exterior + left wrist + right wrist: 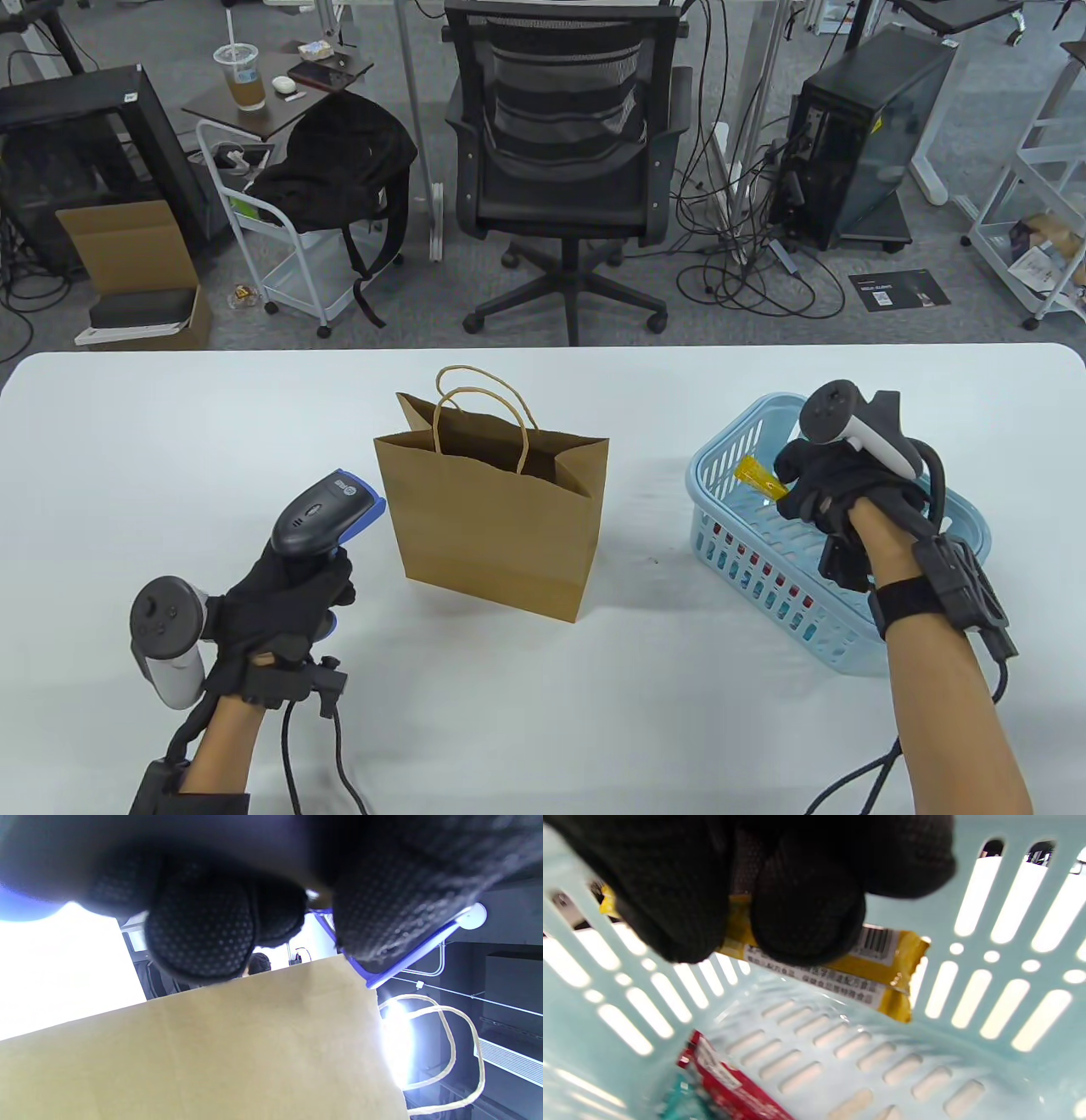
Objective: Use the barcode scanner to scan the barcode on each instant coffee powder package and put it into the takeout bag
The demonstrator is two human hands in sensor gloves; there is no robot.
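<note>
One yellow coffee packet (835, 974), pinched by the right hand (836, 497) inside the blue basket (967, 526) near the table's right edge: lift clear, barcode turned toward the scanner (327, 509) gripped in the left hand (280, 607), then into the paper bag (496, 526) at centre.

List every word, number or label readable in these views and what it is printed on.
None can be read with certainty.
Yellow package held by the right hand: a barcode and rows of printed characters, too blurred to read.
Barcode scanner in the left hand: small logo, too small.
Red package in the basket: white label, blurred.
</note>
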